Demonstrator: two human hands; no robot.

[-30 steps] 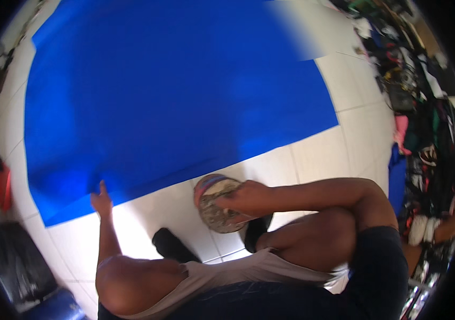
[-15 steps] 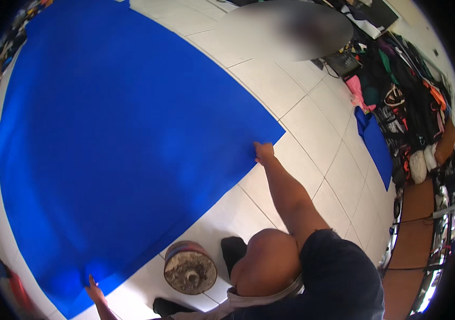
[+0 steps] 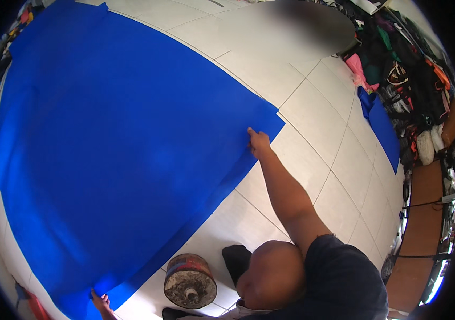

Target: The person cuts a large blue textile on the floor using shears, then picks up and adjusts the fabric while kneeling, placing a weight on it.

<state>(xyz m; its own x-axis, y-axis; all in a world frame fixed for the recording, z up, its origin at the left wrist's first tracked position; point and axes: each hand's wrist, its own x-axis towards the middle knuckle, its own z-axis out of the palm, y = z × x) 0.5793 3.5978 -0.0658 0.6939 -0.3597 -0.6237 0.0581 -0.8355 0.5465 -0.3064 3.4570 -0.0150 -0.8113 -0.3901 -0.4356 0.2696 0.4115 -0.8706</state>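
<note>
Stretching between both hands [image 3: 259, 144], smooth blue sheet [image 3: 131, 122] near crusted cylinder [image 3: 189, 282].

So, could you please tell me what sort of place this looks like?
Probably an indoor workroom or storeroom: a large blue sheet lies on the tiled floor, with mixed items piled along the right.

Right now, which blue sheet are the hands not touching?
The small sheet, at the right beside the pile. The large sheet differs: left hand and right hand both touch it by its near edge.
</note>
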